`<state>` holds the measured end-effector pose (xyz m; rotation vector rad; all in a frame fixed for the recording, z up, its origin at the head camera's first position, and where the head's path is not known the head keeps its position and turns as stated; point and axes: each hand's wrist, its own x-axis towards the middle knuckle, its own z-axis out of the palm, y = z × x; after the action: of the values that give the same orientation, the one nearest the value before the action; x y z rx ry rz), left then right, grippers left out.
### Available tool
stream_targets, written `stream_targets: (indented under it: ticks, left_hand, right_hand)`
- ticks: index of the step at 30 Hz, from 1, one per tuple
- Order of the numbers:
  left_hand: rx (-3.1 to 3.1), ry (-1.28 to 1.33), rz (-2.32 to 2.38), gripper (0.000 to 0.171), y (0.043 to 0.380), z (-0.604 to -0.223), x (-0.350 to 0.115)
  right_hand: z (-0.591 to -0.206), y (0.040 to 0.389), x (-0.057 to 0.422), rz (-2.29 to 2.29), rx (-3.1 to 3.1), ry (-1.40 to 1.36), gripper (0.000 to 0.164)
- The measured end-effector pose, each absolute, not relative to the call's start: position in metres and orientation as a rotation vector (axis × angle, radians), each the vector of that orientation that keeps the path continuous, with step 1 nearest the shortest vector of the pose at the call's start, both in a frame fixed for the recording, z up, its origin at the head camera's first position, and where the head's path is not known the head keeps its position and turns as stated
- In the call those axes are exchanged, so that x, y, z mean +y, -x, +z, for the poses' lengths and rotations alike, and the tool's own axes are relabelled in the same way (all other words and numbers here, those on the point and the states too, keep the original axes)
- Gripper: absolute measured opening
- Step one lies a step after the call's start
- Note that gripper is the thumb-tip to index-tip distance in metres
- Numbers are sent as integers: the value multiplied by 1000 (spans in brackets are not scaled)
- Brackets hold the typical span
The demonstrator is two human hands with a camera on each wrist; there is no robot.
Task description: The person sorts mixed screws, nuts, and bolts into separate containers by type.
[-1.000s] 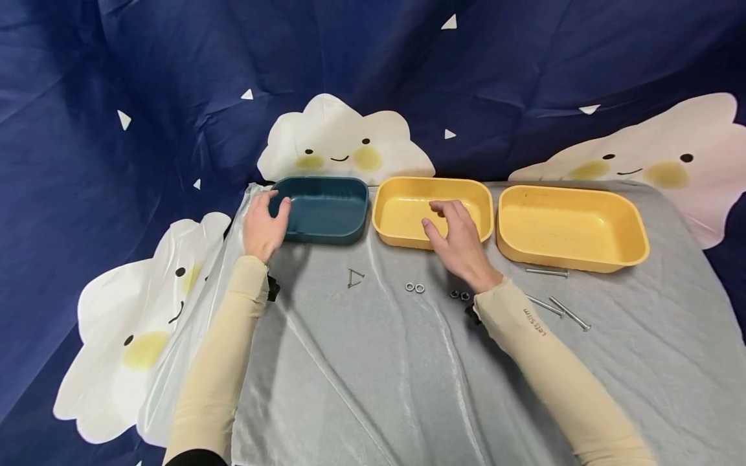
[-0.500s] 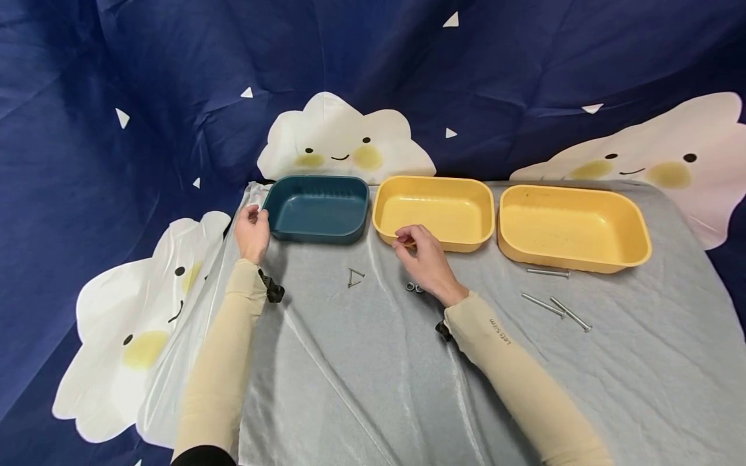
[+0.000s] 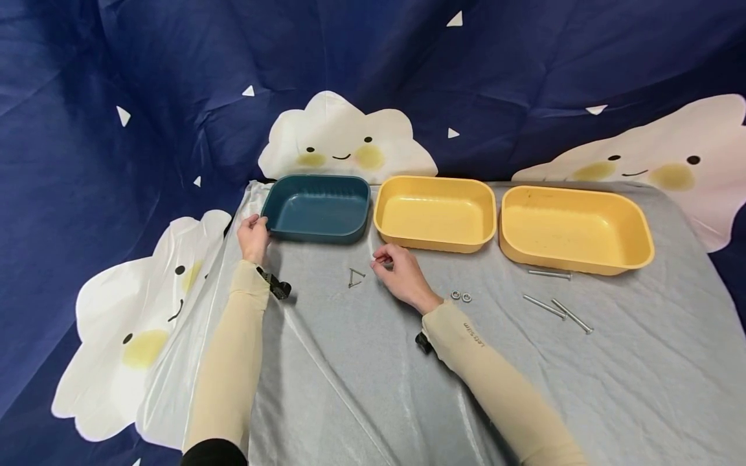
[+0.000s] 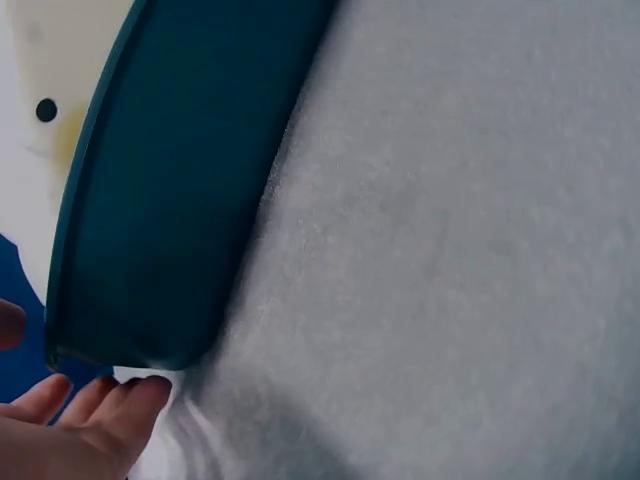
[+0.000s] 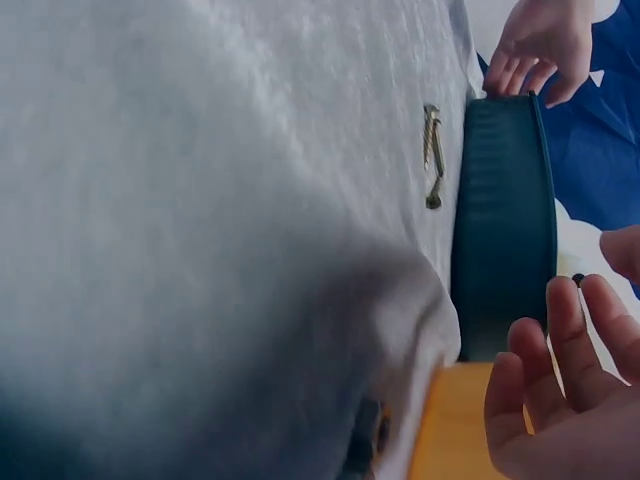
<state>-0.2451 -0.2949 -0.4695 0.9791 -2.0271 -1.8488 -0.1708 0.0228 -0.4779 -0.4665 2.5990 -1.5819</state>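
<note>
My left hand is at the left end of the dark teal bin. In the left wrist view its fingers lie right at the bin's bottom corner, the thumb apart from them. My right hand hovers over the cloth just in front of the gap between the teal bin and the middle yellow bin. Its fingers are loosely bent and hold nothing. A few small screws lie to the left of its fingertips. Two hex nuts show right of its wrist; another pair is hidden beneath the hand.
A larger yellow bin stands at the right end of the row. Before it lie long bolts, one close along its front wall. Grey cloth covers the table, with a blue cloud-printed curtain behind.
My right hand has moved left and toward me, from over the middle yellow bin to beside the screws. My left hand has drawn back from the teal bin's rim to its left end.
</note>
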Motion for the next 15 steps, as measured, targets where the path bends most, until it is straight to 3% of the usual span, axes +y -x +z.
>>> stream_targets:
  ticks: [15]
  left_hand:
    - [-1935,-1009,-2024,44,245,-472,-295]
  right_hand:
    - [-496,169,-1,-1471,2662,369,19]
